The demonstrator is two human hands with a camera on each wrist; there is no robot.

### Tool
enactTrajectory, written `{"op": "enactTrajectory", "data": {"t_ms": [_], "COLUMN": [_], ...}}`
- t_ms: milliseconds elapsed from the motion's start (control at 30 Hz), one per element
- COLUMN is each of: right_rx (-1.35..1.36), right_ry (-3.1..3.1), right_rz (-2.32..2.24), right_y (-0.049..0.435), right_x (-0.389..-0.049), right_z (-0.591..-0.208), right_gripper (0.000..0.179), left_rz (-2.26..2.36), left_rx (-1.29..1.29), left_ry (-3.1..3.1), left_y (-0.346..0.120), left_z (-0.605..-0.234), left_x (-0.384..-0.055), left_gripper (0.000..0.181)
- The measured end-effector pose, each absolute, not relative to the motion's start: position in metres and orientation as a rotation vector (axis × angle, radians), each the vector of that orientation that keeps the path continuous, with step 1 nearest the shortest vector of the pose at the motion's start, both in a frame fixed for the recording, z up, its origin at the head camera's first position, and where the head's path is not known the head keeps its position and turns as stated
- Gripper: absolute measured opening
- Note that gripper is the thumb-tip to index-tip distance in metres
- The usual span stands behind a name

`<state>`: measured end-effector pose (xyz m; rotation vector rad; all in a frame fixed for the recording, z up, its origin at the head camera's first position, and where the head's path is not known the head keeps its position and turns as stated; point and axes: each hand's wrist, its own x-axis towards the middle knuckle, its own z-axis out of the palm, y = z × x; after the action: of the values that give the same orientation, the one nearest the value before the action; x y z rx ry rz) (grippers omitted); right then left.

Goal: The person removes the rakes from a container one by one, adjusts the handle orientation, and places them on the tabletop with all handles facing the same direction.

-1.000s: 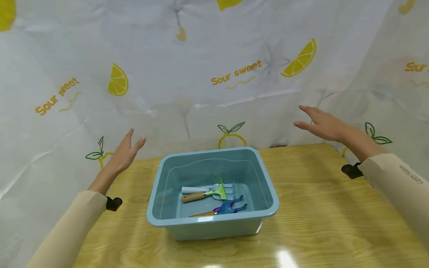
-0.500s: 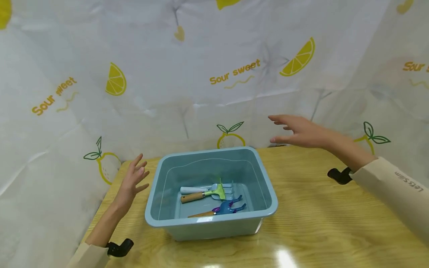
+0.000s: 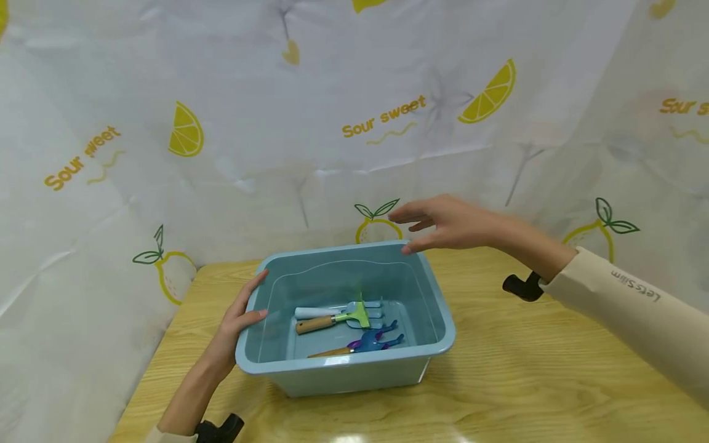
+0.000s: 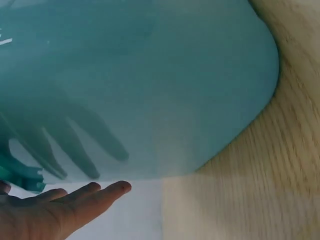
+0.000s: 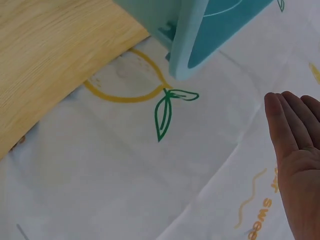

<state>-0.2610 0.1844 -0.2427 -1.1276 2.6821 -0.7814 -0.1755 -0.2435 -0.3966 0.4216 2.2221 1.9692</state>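
The blue tub (image 3: 343, 362) stands on the wooden table (image 3: 526, 320) by its far edge, near the far left corner, with a pale blue fork (image 3: 312, 313), a green-headed tool (image 3: 359, 315) and a blue-headed tool (image 3: 370, 341) inside. The left hand (image 3: 231, 326) is at its left rim, fingers straight, thumb apart; how firmly it touches is hard to tell. The right hand (image 3: 456, 224) hangs near the tub's far right corner, thumb wide of the fingers, holding nothing. This looks like placing hands on the tub; the next move seems to call for meeting the right rim.
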Motion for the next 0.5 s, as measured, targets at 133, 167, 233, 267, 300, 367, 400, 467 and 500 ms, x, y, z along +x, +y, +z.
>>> {"op": "enactTrajectory", "data": {"t_ms": [133,167,233,267,300,367,400,467,500], "right_rx": [-1.164,-1.167,-1.175,-1.175,-1.176,-1.184,-1.193,-1.207,-1.214], "right_ry": [2.608,2.599,2.583,2.577,2.571,2.557,2.548,2.530,2.519], "right_rz": [-0.780,-0.775,-0.761,-0.753,-0.746,-0.736,-0.738,-0.743,-0.749], "right_y": [0.164,0.159,0.151,0.147,0.143,0.135,0.131,0.123,0.119], "right_x": [-0.261,-0.262,-0.262,-0.262,-0.263,-0.264,-0.264,-0.266,-0.267], "right_z": [-0.243,-0.243,-0.243,-0.243,-0.244,-0.245,-0.245,-0.246,-0.247], "right_gripper": [0.069,0.069,0.069,0.070,0.070,0.070,0.070,0.069,0.068], "left_rz": [1.973,1.975,1.974,1.974,1.973,1.975,1.978,1.986,1.990], "left_rx": [0.437,0.437,0.439,0.437,0.434,0.424,0.419,0.407,0.400], "left_ry": [2.230,2.235,2.245,2.247,2.249,2.247,2.247,2.249,2.251], "left_y": [-0.240,-0.239,-0.237,-0.236,-0.235,-0.234,-0.234,-0.234,-0.234], "left_z": [-0.399,-0.399,-0.399,-0.398,-0.398,-0.398,-0.398,-0.397,-0.397], "left_x": [-0.175,-0.175,-0.175,-0.175,-0.175,-0.175,-0.175,-0.175,-0.175], "left_gripper": [0.079,0.081,0.084,0.084,0.085,0.085,0.085,0.085,0.085]}}
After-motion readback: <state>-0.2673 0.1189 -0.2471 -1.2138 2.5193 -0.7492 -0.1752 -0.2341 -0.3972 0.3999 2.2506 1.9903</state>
